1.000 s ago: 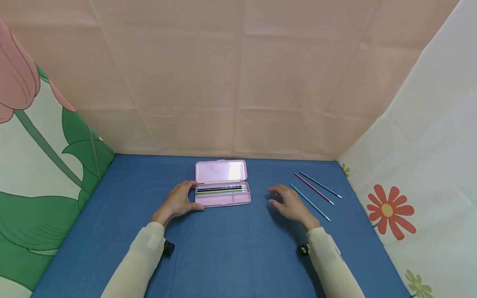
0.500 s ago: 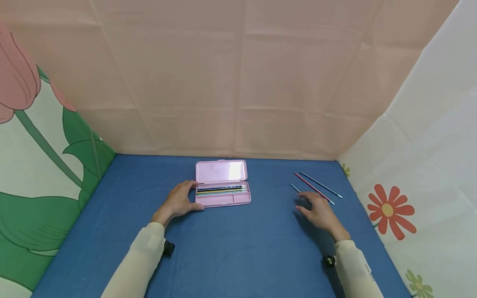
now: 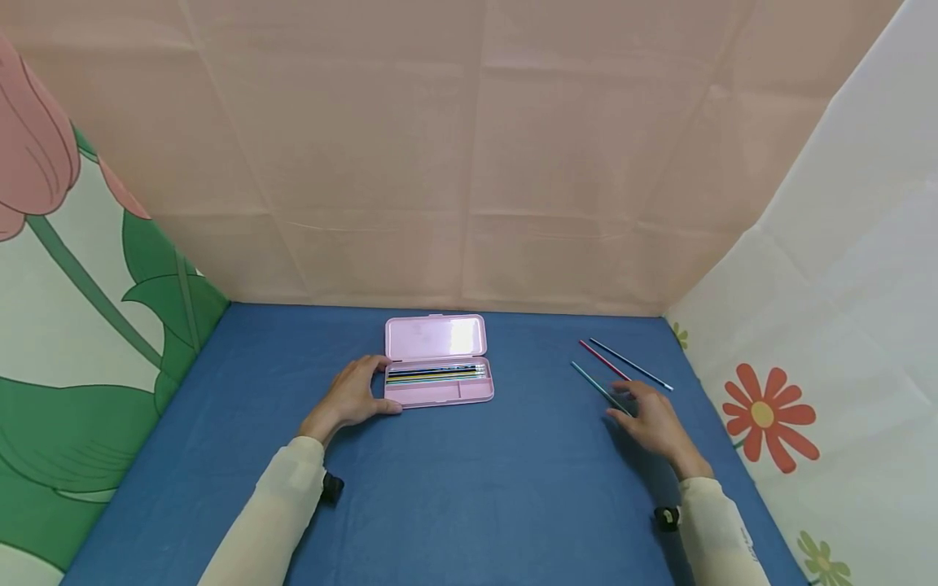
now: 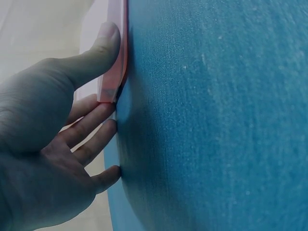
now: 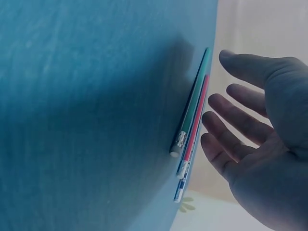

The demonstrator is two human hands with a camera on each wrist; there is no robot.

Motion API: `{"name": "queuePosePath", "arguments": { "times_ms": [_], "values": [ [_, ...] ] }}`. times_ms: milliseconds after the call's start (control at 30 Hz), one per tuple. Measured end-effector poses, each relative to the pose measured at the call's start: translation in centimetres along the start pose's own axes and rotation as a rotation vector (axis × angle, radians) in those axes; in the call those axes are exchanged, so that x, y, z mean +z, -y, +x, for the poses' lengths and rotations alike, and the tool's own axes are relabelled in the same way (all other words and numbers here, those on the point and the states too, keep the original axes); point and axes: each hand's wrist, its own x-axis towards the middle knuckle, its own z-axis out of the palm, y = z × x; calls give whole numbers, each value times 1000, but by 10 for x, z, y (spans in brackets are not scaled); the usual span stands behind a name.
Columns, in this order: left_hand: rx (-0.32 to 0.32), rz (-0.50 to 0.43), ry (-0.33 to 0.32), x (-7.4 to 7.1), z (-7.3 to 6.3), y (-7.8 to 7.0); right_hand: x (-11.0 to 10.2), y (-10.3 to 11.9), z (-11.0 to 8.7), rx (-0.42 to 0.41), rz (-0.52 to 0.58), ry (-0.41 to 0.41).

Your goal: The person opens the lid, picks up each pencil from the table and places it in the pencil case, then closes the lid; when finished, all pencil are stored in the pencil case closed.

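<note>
A pink pencil case (image 3: 438, 392) lies open on the blue cloth, its lid (image 3: 436, 338) tipped back. Inside it several pencils (image 3: 432, 374) lie side by side. My left hand (image 3: 350, 393) holds the case's left end, thumb along the front side and fingers at the left end and back corner. My right hand (image 3: 655, 419) hovers over a green pencil (image 3: 590, 378), thumb and fingers apart. In the right wrist view that hand holds nothing, and the green pencil (image 5: 195, 98) lies apart from the fingertips. Beside it are a red pencil (image 3: 604, 360) and a dark blue pencil (image 3: 630, 363).
Blue cloth (image 3: 469, 496) covers the table. A beige sheet (image 3: 469, 163) rises at the back. Floral panels stand at the left (image 3: 81, 439) and the right (image 3: 828, 268). A dark wrist device (image 3: 667, 518) sits at the right sleeve.
My right hand has moved rightward and toward me, from beside the pencils to over the green pencil's near end. My left hand and the pencil case have stayed put.
</note>
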Motion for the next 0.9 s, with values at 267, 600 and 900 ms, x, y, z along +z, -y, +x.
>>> {"name": "queuePosePath", "arguments": {
  "times_ms": [267, 600, 900],
  "values": [
    [-4, 6, 1, 0, 0, -1, 2, -8, 1, 14, -16, 25],
    [-11, -6, 1, -1, -1, -2, 8, -7, 2, 11, -23, 15],
    [-14, -22, -5, 0, -2, -1, 13, -5, 9, -26, -53, -23]
  ]
}}
